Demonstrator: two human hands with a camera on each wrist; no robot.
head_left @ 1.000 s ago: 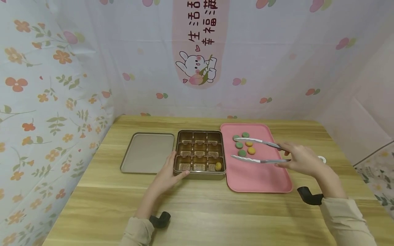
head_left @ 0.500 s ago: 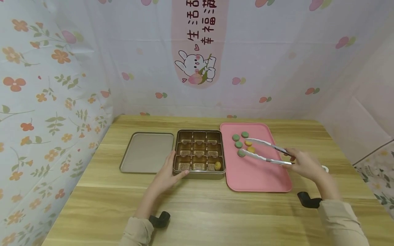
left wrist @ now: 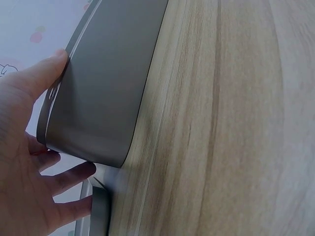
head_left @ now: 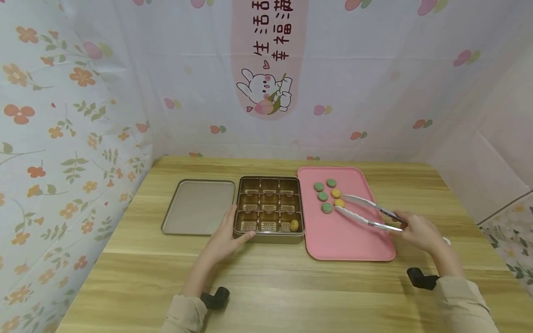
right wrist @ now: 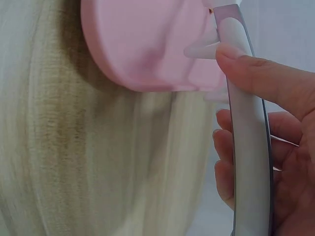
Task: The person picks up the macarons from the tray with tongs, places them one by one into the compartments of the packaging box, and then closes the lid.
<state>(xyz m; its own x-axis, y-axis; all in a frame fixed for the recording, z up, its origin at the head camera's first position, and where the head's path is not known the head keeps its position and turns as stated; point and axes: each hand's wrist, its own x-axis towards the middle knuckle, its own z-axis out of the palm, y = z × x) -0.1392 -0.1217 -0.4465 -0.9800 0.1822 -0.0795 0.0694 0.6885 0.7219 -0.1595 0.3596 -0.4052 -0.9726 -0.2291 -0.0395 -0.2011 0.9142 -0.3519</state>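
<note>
My right hand [head_left: 420, 231] grips a pair of metal tongs [head_left: 374, 213], thumb on one arm in the right wrist view. Spread apart, the tong tips point left, right at the nearer of two yellow macarons [head_left: 339, 203] on the pink tray [head_left: 350, 240]. Several green macarons [head_left: 326, 208] lie beside them. With its thumb along the front and fingers at the left side, my left hand [head_left: 223, 238] rests on the corner of a nine-compartment metal box [head_left: 266, 238]. One yellow macaron [head_left: 294, 225] stands on edge in the box's front right compartment.
A flat metal lid [head_left: 200, 208] lies left of the box on the wooden table [head_left: 283, 286]. Behind the table hangs a printed curtain [head_left: 187, 69]. A small white object [head_left: 447, 241] shows past my right wrist.
The right hand has drawn back rightward and slightly toward me with the tongs. Their arms have narrowed, and the tips have shifted from around the green macarons to the yellow ones.
</note>
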